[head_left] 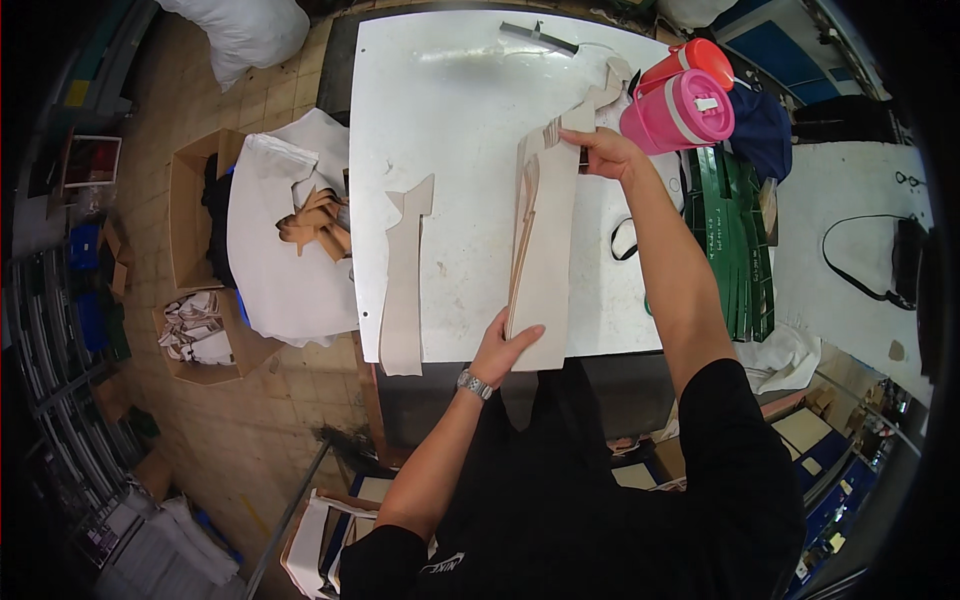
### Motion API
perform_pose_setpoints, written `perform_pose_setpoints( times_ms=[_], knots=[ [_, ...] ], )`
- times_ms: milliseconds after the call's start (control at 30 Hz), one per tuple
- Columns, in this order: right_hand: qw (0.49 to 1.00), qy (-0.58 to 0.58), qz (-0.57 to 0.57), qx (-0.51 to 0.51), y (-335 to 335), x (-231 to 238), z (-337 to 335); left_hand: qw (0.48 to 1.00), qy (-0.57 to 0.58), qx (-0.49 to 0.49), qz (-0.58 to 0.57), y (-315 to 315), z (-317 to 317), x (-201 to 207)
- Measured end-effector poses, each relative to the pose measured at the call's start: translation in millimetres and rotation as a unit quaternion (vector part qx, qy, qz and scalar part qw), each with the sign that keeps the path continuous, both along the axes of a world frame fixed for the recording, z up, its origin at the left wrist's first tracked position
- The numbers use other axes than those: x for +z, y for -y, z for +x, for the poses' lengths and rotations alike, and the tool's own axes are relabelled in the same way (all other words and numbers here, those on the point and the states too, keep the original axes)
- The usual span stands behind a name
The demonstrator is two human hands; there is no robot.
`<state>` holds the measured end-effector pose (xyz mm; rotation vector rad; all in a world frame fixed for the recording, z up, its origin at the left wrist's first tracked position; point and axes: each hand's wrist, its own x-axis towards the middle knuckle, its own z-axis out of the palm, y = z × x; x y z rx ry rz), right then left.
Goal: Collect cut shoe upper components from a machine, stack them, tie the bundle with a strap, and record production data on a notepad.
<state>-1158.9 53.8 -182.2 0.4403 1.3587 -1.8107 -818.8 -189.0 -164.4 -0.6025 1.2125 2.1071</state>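
A long stack of beige, flat cut pieces (548,250), leather-like or fabric-like, spans between my two hands over the white table (465,130). My left hand (503,350) is closed round the stack's near end, thumb on top. At the far end my right hand (603,152) grips the stack's right edge, with its thumb on the top face. Along the left side the layers fan slightly apart. To the left, a separate beige cut piece (404,280) lies flat, its near end at the table's front edge. Its far end has a notched, pointed shape.
A pink jug (660,112) and a red jug (705,62) stand at the back right. Beside them lie green strips (735,250). A dark bar-like tool (540,38) rests at the back. Cardboard boxes (195,225) and brown offcuts on white cloth (262,290) are on the left.
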Motion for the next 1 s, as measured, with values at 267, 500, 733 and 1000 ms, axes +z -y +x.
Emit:
perform_pose_setpoints(
  times_ms=[267, 500, 733, 1000],
  knots=[
    [0.995, -0.05, 0.08, 0.013, 14, -38, -14, 0.996, 0.052, -0.012, -0.067, -12, 15, -60],
    [0.891, -0.256, 0.369, -0.075, -14, -28, 41, 0.97, 0.191, -0.12, -0.094, -1, 25, -40],
    [0.721, -0.225, 0.653, 0.049, -178, -50, 246, 0.915, 0.077, -0.268, -0.29, 41, 41, -1],
    [0.739, -0.244, 0.628, 0.001, -199, -77, 357, 0.789, -0.368, -0.283, -0.403, -161, -134, -31]
  ],
)
